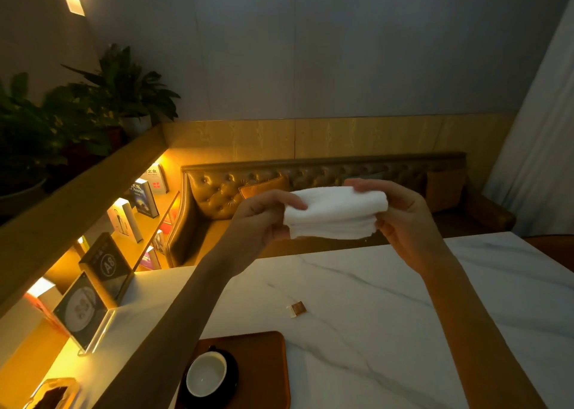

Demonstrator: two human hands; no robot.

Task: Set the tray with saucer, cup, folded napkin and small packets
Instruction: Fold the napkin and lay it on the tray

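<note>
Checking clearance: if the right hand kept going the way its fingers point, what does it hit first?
The right hand points toward the left, gripping one end of the napkin. Past the napkin, the left hand on the other end comes next. Depth is hard to judge.

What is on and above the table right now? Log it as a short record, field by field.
left hand: grips the napkin's left end
right hand: grips the napkin's right end
napkin: white, folded, held in the air above the table
tray: brown, on the marble table, near edge
cup: white inside, on a dark saucer, on the tray
packet: small, lying on the table, off the tray
</note>
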